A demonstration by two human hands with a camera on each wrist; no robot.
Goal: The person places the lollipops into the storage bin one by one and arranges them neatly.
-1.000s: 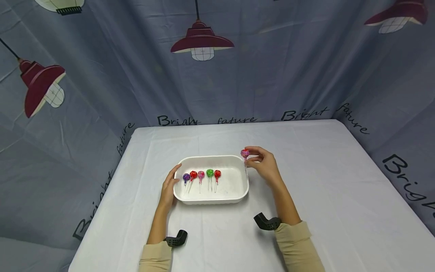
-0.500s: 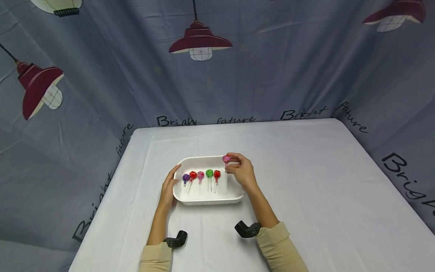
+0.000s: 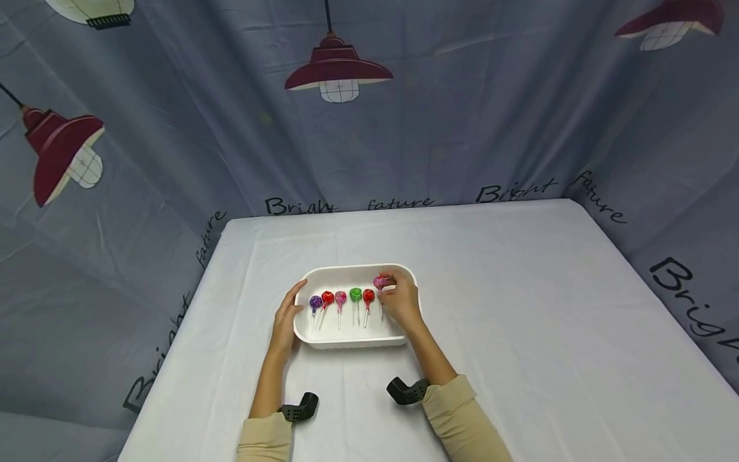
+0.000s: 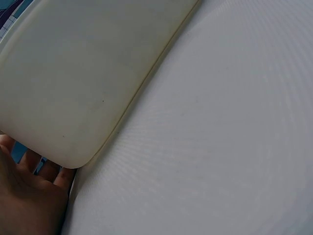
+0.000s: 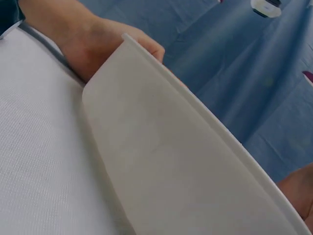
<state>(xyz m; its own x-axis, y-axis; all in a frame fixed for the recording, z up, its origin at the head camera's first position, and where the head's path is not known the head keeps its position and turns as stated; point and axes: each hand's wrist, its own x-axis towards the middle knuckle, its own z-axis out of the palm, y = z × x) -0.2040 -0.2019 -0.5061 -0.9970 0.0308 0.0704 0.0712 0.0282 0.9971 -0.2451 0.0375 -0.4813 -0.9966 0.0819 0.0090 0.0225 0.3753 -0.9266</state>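
A white tray lies on the table, its long side facing me. My left hand holds its left end, thumb at the rim; in the left wrist view the fingers curl against the end wall. Between thumb and fingers my right hand pinches a pink lollipop, stick downward, over the right part of the tray. Left of it a row of lollipops lies inside: purple, red, pink, green and red. The tray wall hides them in both wrist views.
A white cloth covers the table. Behind and beside it hangs a grey-blue curtain printed with lamps and lettering. Black wrist mounts sit at both sleeves.
My right hand has carried the pink lollipop leftward from the tray's right rim and lowered it beside the red one at the row's end. The left hand stays at the tray.
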